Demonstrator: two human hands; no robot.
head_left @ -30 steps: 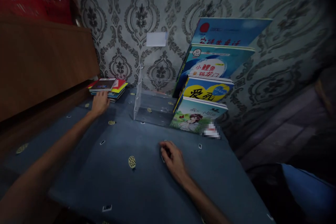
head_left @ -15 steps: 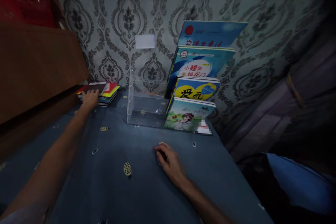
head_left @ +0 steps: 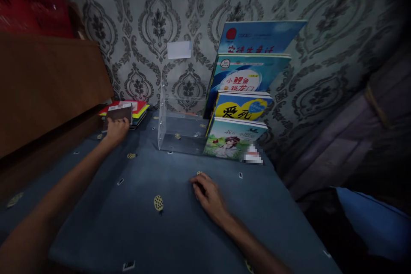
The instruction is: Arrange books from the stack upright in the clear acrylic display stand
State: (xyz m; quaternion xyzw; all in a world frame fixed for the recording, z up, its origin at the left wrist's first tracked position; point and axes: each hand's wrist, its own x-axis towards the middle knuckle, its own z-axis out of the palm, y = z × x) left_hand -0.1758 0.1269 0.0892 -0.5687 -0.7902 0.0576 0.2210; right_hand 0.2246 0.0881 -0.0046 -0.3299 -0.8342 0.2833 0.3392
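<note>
Two hands show, both the wearer's own. L hand (head_left: 117, 129), left of centre, has its fingers clenched on a dark booklet (head_left: 119, 114), tilted up off the book stack (head_left: 136, 110) w/ its near edge raised; grip is at the near lower edge, which fits a thin cover peeled from the top of a pile. Booklet sits mid-left in frame, just above the stack, its far edge apparently touching it. Stack lies flat at the back of the surface (head_left: 180, 227), against the wall (head_left: 154, 17) and beside a brown panel (head_left: 48, 81), so it cannot slide back.

R hand (head_left: 208, 195), centre-low, rests palm-down on the blue cloth, fingers loosely curled and holding nothing; likely a brace while the other arm reaches far.

Clear stand (head_left: 181, 130), centre, is a stepped acrylic rack; its left part is bare, and cloth dots show through its base. Four books (head_left: 244, 113) fill its right part, tiered back to front, each leaning toward the wall so every title shows above the one in front. White card (head_left: 179, 49) is stuck to the wall above the stand. Red crate (head_left: 28, 0) sits upper left, above the panel. Blue fabric (head_left: 369, 218) at lower right, off the surface; what it is cannot be told.
</note>
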